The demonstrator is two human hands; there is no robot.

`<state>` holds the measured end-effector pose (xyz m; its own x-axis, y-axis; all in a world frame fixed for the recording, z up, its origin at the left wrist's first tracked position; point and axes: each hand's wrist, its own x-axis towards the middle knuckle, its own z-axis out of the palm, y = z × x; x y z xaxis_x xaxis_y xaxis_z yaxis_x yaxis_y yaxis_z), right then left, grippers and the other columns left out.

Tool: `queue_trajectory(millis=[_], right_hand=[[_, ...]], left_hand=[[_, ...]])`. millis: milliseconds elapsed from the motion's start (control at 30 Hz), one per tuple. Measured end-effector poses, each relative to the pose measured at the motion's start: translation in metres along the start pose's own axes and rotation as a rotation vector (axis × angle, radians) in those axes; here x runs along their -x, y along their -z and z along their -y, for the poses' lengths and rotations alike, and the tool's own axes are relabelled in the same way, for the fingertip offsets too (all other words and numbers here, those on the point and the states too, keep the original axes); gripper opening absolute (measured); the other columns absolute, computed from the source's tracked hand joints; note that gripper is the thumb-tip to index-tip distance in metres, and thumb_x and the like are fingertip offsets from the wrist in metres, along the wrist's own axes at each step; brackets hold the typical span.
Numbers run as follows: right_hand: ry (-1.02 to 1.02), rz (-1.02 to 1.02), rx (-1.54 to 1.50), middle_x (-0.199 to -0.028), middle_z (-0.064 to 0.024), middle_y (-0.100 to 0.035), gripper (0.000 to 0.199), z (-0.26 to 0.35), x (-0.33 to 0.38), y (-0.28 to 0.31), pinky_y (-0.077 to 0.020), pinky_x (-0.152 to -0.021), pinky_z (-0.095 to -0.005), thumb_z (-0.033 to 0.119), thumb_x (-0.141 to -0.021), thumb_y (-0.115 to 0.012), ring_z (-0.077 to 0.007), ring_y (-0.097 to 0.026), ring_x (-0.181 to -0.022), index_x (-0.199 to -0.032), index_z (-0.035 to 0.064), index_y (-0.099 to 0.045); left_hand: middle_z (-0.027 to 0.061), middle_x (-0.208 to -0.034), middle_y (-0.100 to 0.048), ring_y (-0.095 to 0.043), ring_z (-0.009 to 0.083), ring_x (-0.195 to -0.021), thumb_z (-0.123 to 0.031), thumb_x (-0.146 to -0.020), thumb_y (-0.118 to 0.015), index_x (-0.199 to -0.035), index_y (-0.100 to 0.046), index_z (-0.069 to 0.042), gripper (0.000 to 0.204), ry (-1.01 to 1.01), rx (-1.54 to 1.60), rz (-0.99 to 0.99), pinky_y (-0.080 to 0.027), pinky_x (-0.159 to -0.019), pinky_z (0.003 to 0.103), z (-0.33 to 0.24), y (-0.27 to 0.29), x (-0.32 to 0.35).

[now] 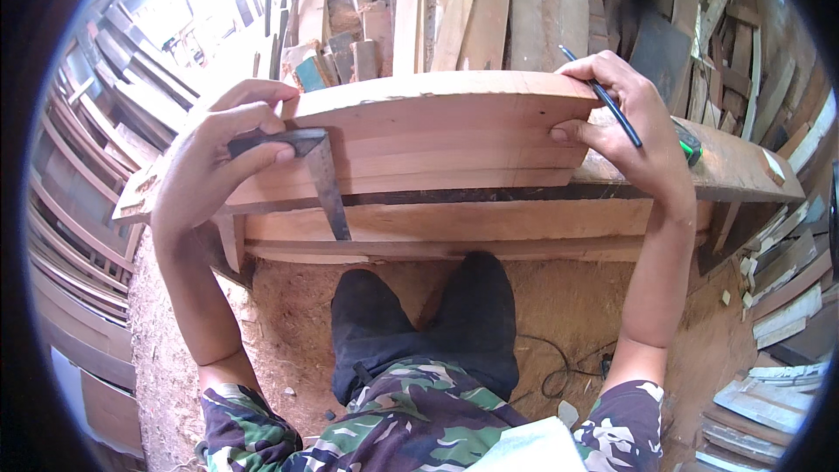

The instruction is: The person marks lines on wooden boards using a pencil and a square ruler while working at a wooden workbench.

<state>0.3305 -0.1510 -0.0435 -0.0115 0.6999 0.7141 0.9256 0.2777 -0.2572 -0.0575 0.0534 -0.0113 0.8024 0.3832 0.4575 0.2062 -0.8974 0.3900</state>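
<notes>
A wide wooden board stands tilted up on the workbench, its upper edge toward me. My left hand is closed round a metal try square, whose blade hangs down across the board's face. The fingers of that hand also rest at the board's left end. At the right end my right hand grips the board between thumb and fingers. A dark pencil is tucked between the fingers of that same hand.
The narrow workbench spans the view under the board, with a black and green tape measure on its right. Planks lean at the back, and timber stacks line the left. A cable lies on the dusty floor.
</notes>
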Motion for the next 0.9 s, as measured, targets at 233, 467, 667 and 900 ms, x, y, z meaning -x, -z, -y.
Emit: queue_trajectory(millis=[233, 467, 667, 900], right_hand=[[0.037, -0.410, 0.183, -0.106, -0.0121, -0.067, 0.045, 0.001, 0.031, -0.033, -0.0575, -0.088, -0.0424, 0.001, -0.070, -0.091, -0.0320, -0.072, -0.102, -0.110, 0.0057, -0.071], [0.098, -0.189, 0.210, -0.116, -0.0144, -0.073, 0.043, 0.008, 0.056, -0.013, -0.0561, -0.100, -0.0447, 0.016, -0.079, -0.092, -0.0354, -0.071, -0.115, -0.118, 0.0067, -0.076], [0.034, -0.287, 0.048, -0.108, -0.0132, -0.068, 0.036, 0.006, 0.053, -0.032, -0.0553, -0.092, -0.0400, 0.012, -0.082, -0.093, -0.0305, -0.070, -0.102, -0.109, 0.0031, -0.071], [-0.007, -0.335, 0.042, -0.108, -0.0125, -0.066, 0.036, 0.000, 0.056, -0.046, -0.0555, -0.095, -0.0395, 0.010, -0.082, -0.093, -0.0291, -0.070, -0.105, -0.109, 0.0027, -0.070]], left_hand=[[0.0100, -0.121, -0.073, -0.069, 0.0246, -0.110, -0.011, -0.085, -0.087, -0.096, -0.074, 0.003, 0.022, -0.020, -0.019, -0.287, -0.055, -0.096, 0.037, 0.009, -0.026, 0.020], [0.0118, -0.115, -0.076, -0.072, 0.0284, -0.111, -0.012, -0.084, -0.087, -0.093, -0.072, 0.002, 0.022, -0.210, -0.081, -0.303, -0.058, -0.095, 0.040, 0.032, -0.053, 0.035], [0.0084, -0.099, -0.068, -0.063, 0.0175, -0.093, -0.013, -0.100, -0.077, -0.097, -0.063, 0.000, 0.019, -0.166, 0.277, -0.433, -0.051, -0.083, 0.034, 0.029, -0.050, 0.023], [0.0162, -0.113, -0.074, -0.069, 0.0164, -0.084, -0.004, -0.109, -0.064, -0.116, -0.056, 0.000, 0.011, -0.500, 0.571, -0.738, -0.057, -0.073, 0.028, -0.017, -0.059, -0.032]])
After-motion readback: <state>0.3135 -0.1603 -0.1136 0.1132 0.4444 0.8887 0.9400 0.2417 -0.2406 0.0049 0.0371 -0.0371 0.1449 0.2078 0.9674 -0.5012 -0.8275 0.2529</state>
